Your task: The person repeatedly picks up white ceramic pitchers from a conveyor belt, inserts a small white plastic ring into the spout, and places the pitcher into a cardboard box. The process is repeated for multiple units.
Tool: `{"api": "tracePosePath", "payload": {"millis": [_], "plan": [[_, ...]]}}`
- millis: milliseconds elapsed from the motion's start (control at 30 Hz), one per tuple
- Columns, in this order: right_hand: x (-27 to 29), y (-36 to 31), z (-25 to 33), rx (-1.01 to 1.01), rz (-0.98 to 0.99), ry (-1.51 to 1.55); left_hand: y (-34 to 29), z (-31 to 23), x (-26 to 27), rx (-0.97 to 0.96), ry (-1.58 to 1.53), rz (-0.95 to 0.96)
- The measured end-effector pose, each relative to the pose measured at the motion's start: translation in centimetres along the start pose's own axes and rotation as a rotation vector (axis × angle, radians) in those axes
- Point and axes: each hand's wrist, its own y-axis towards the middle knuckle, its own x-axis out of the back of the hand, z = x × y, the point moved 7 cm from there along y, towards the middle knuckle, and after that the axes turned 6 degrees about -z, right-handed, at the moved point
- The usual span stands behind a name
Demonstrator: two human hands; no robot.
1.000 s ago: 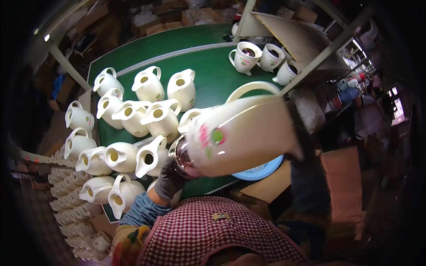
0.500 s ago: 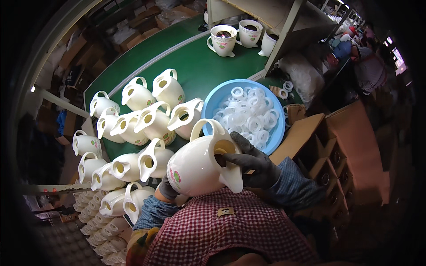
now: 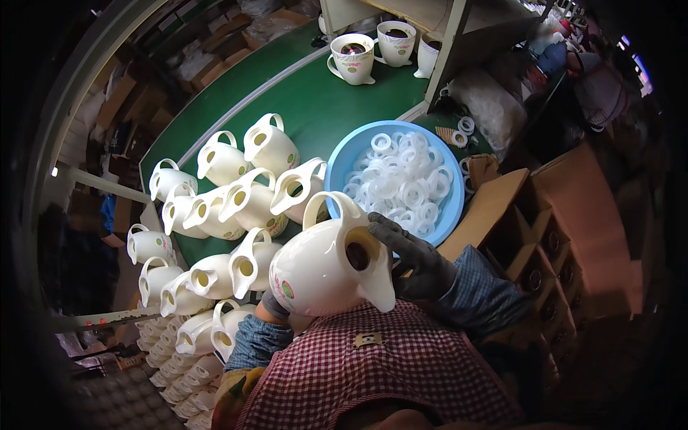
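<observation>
A white jug [image 3: 315, 269] with a looped handle, a pointed spout and a printed pattern is tilted in front of me, its round inner opening facing up to the right. My left hand [image 3: 275, 306], in a dark glove, is closed on the jug's lower left side, its fingers mostly hidden behind the body. My right hand [image 3: 419, 261], gloved in grey, has its fingers stretched out against the jug's right rim, with none inside the opening. Just beyond lies a light-blue basin [image 3: 459, 190] holding many translucent white plastic rings [image 3: 405, 175].
Rows of similar white jugs [image 3: 247, 201] stand on the green table [image 3: 301, 107] at left, with more stacked below. Several cups [image 3: 352, 61] with dark insides stand at the back beside a shelf post [image 3: 448, 57]. A divided cardboard box [image 3: 487, 222] sits at right.
My right hand's digit has come out of the jug's opening, and the fingers now rest along the rim. The jug stays in my left hand. The view has shifted slightly.
</observation>
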Motion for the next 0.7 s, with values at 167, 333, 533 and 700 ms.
{"api": "tracePosePath", "payload": {"millis": [167, 333, 533, 700], "plan": [[1.1, -0.5, -0.5, 0.008, -0.027, -0.028, -4.7, 5.5, 0.4, 0.194, -0.139, -0.105], [2.8, 0.6, -1.1, -0.033, -0.13, -0.073, -3.7, 5.2, 3.2, 0.365, -0.658, -0.307], [6.2, -0.3, -5.1, -0.368, -0.212, -0.295, 14.0, 2.6, 12.9, 0.161, -0.76, -0.39], [3.3, -0.2, -5.9, -0.628, 0.054, -0.02, 37.1, 0.7, 8.4, -0.313, -0.059, -0.16]]}}
